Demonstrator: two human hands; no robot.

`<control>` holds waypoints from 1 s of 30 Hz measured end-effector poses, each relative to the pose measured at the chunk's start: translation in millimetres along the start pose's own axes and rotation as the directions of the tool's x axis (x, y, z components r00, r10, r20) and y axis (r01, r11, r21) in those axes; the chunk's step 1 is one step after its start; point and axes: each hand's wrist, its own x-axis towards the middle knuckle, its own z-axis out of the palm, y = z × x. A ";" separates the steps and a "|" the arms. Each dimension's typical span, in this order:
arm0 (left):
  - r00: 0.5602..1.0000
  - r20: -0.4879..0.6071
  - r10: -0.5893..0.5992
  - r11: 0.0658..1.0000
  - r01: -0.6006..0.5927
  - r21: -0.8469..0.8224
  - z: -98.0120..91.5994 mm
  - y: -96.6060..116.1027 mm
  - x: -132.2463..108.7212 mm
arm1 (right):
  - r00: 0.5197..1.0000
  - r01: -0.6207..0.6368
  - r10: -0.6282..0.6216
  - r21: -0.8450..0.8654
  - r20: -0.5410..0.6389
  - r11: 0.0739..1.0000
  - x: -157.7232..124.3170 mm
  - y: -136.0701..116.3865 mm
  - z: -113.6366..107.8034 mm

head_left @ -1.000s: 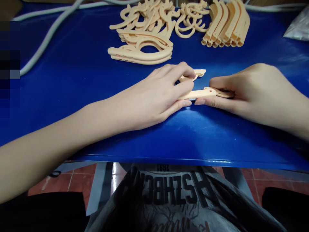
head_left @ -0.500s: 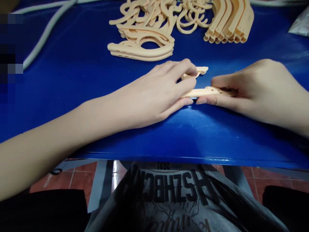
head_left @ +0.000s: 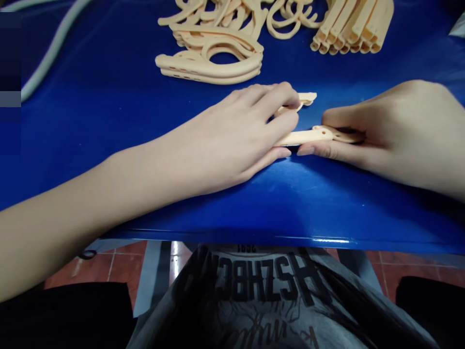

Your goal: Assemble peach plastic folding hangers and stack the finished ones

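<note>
Both hands are closed on a cream plastic hanger piece (head_left: 303, 137) just above the blue table, near its front. My left hand (head_left: 250, 128) grips its left end, thumb below and fingers over the top, covering much of it. My right hand (head_left: 395, 133) pinches the other end between thumb and curled fingers, where a small jointed part with holes shows. Under the left fingertips a second cream section (head_left: 307, 98) sticks out at the back; whether it joins the held piece is hidden.
Beyond my hands lie stacked curved hanger arms (head_left: 210, 68), a heap of cream hooks (head_left: 285, 22) and a row of hollow arms (head_left: 354, 29). A white tube (head_left: 58, 43) crosses the far left. The blue table's (head_left: 232, 232) front edge is close to my body.
The view has shifted slightly, so the stacks sit higher in the picture. Both hands keep their hold on the hanger piece, which has tilted a little.
</note>
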 end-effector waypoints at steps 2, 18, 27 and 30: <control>1.000 0.002 0.010 1.000 -0.010 0.016 -0.5 -0.3 -0.5 | 1.000 0.003 -0.003 -0.005 -0.007 1.000 -0.6 -0.4 0.0; 1.000 0.006 0.023 0.999 -0.023 0.036 0.9 -3.4 -0.1 | 0.987 0.139 -0.137 0.019 -0.081 0.990 -3.4 4.1 5.0; 1.000 -0.006 0.028 0.995 -0.028 -0.094 -0.1 -3.1 0.2 | 0.988 0.145 -0.138 0.114 -0.067 0.983 1.5 7.4 3.5; 1.000 -0.011 0.013 0.988 -0.014 -0.152 0.0 -3.0 0.2 | 0.988 0.144 -0.135 0.149 -0.070 0.978 1.4 6.9 2.3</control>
